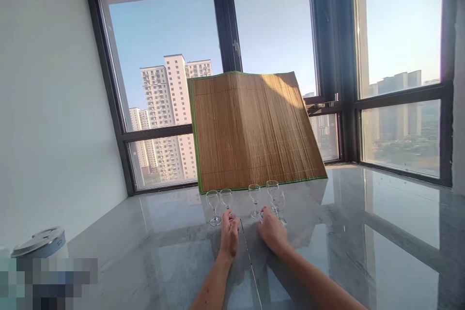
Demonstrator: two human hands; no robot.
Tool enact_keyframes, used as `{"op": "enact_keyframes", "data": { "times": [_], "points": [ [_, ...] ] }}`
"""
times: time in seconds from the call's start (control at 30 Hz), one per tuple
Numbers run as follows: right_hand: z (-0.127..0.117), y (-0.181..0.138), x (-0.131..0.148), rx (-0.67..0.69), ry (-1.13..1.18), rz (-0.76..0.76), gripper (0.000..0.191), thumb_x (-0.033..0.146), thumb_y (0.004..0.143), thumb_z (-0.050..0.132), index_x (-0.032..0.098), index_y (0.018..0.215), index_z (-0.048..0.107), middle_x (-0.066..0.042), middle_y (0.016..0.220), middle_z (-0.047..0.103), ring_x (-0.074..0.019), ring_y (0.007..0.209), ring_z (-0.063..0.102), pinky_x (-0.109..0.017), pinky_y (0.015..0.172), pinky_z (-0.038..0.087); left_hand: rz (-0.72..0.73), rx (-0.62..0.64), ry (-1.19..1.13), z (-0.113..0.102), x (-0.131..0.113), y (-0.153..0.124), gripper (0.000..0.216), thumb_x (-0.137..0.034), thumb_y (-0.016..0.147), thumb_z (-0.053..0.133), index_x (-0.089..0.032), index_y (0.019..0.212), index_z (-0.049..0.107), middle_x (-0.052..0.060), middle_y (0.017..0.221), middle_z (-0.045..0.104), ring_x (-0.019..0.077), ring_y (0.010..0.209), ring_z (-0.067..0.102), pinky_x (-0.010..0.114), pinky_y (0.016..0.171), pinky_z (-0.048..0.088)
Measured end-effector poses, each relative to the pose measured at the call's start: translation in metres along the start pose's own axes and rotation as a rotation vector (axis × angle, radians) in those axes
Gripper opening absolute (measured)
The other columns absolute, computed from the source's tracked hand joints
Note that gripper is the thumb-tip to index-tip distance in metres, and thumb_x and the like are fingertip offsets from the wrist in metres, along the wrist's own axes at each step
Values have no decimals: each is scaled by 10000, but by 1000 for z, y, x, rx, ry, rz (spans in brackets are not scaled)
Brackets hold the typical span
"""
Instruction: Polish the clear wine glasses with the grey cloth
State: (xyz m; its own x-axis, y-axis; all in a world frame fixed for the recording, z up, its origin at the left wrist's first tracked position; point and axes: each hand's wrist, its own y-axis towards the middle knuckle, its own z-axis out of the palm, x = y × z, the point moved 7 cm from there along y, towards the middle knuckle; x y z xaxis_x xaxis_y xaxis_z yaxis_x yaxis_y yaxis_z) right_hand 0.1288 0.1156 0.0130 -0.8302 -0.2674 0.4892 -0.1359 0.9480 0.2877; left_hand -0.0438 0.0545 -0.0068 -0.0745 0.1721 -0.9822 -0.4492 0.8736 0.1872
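Small clear stemmed wine glasses stand upright on the grey marble-look surface in front of me. On the left, one wine glass point(212, 200) stands free, and beside it is a second wine glass point(225, 197). My left hand point(229, 236) is closed around the lower part of that second one, hiding most of its foot. To the right, another wine glass point(255, 195) stands just left of my right hand point(273, 229). Two more overlap behind that hand: a rear wine glass point(272, 187) and a front wine glass point(279, 199). My right fingers are curled at their bases; which glass they grip is partly hidden.
A bamboo mat point(250, 131) with green edging leans against the dark-framed window behind the glasses. The glossy surface point(163, 252) has a seam running between my arms. At the lower left stands a lidded cup point(41, 242), partly covered by a blurred patch, near the white wall point(54, 106).
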Motion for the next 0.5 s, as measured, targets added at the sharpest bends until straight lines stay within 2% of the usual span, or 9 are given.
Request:
{"op": "enact_keyframes", "data": {
  "times": [0.13,0.2,0.3,0.5],
  "points": [
    [-15,-16,-9,55,-158,-197,384,64,837,473,204,1173,594,-113,1063,705,-228,908,700,-279,714,426,22,18,-2,1,3,2,592,-588,830,569,-248,1309,497,118,1290,531,226,1071,588,303,888,457],
    [-20,-20,-16,64,-261,-241,398,19,827,439,191,1141,613,-115,1006,714,-230,869,706,-281,681,416,31,14,5,1,4,3,591,-586,816,586,-243,1292,510,119,1289,537,227,1071,591,296,883,459],
    [-25,-16,-27,53,-319,-258,390,6,821,424,178,1099,636,-116,963,723,-237,843,713,-284,653,407,26,7,15,1,4,3,571,-564,828,568,-231,1287,510,123,1274,540,235,1065,592,300,871,468],
    [-24,-3,-34,38,-290,-227,398,4,812,435,169,1098,657,-130,963,727,-246,853,716,-291,662,408,43,-13,-9,1,-5,1,509,-555,819,563,-232,1212,546,120,1207,574,235,1038,597,290,820,492]
  ]
}}
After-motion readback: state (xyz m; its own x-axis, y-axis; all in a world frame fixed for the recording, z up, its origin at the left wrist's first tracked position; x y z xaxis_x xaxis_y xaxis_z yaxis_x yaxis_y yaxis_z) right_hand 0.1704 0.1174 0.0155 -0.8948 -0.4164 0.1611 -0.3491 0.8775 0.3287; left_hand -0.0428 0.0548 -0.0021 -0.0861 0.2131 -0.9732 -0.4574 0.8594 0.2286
